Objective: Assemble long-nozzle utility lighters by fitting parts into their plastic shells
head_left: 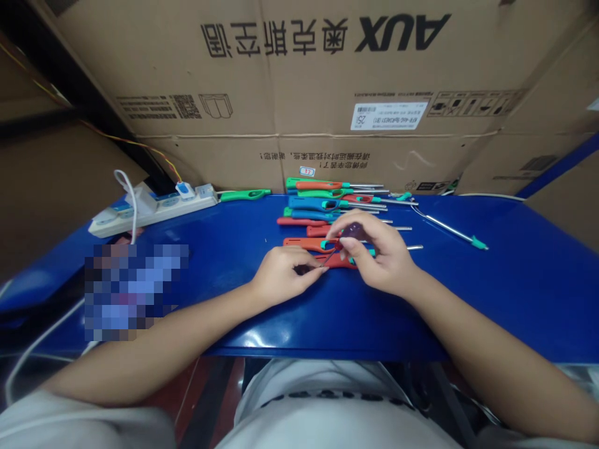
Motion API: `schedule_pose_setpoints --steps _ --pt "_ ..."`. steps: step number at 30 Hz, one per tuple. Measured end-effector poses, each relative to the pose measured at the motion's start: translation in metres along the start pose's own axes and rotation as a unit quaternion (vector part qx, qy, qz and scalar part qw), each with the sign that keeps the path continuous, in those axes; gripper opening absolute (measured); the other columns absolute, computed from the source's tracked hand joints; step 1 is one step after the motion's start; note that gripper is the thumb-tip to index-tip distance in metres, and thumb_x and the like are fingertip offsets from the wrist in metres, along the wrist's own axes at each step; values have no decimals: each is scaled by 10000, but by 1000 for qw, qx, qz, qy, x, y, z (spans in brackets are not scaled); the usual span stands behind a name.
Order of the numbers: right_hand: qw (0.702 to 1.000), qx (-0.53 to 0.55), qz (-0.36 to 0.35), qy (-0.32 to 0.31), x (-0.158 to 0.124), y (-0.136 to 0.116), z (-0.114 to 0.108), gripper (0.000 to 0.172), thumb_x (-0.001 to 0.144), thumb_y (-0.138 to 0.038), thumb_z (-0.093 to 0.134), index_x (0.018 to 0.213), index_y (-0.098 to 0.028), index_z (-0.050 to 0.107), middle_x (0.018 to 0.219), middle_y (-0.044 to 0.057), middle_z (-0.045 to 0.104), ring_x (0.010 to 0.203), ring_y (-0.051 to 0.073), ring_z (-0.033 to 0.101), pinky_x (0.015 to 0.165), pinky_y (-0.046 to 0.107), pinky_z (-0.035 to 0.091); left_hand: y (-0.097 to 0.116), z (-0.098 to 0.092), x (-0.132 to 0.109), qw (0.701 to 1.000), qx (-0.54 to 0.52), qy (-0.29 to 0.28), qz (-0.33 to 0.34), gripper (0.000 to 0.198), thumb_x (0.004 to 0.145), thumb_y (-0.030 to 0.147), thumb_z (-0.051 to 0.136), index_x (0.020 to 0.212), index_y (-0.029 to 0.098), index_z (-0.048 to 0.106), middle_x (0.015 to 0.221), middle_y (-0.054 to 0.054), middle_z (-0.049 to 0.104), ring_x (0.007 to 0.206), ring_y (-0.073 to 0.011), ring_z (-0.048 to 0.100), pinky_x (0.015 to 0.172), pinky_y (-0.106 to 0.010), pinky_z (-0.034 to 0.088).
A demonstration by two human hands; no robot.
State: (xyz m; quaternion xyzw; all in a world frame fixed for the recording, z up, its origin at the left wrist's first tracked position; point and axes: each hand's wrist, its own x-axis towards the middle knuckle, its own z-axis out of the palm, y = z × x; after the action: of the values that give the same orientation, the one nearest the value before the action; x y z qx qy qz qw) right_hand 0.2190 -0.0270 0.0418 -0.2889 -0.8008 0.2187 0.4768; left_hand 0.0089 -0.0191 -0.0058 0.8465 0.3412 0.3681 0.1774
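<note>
My right hand (374, 252) is closed round a small screwdriver with a dark purple handle (353, 232); its thin shaft slants down to the left. My left hand (285, 274) rests on the blue table (491, 293), its fingers pinched on the end of a red long-nosed lighter (339, 262) just where the screwdriver tip meets it. Behind my hands lies a loose row of several lighters (322, 202) in red, blue and green, metal nozzles pointing right.
A white power strip (154, 209) with a plugged cable sits at the back left. A single green lighter (246, 195) lies near it. A loose metal tube with a green tip (452, 231) lies at the right. Large cardboard boxes (327, 93) wall the back.
</note>
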Motion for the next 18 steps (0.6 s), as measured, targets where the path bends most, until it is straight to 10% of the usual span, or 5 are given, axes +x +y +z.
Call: schedule_pose_setpoints --steps 9,18 --pt "989 -119 -58 61 -6 4 5 356 890 -261 708 1230 -354 657 970 3 771 713 178 713 720 331 603 0 2 -2 999 -4 -32 4 140 886 295 704 822 202 787 778 -15 780 659 -149 711 634 -249 513" --pt "988 -93 -123 26 -5 8 8 523 941 -129 591 1436 -277 508 1205 47 726 951 180 738 858 328 619 3 0 1 1000 -4 -14 20 122 874 278 722 799 199 775 761 -9 770 674 -147 676 663 -268 510"
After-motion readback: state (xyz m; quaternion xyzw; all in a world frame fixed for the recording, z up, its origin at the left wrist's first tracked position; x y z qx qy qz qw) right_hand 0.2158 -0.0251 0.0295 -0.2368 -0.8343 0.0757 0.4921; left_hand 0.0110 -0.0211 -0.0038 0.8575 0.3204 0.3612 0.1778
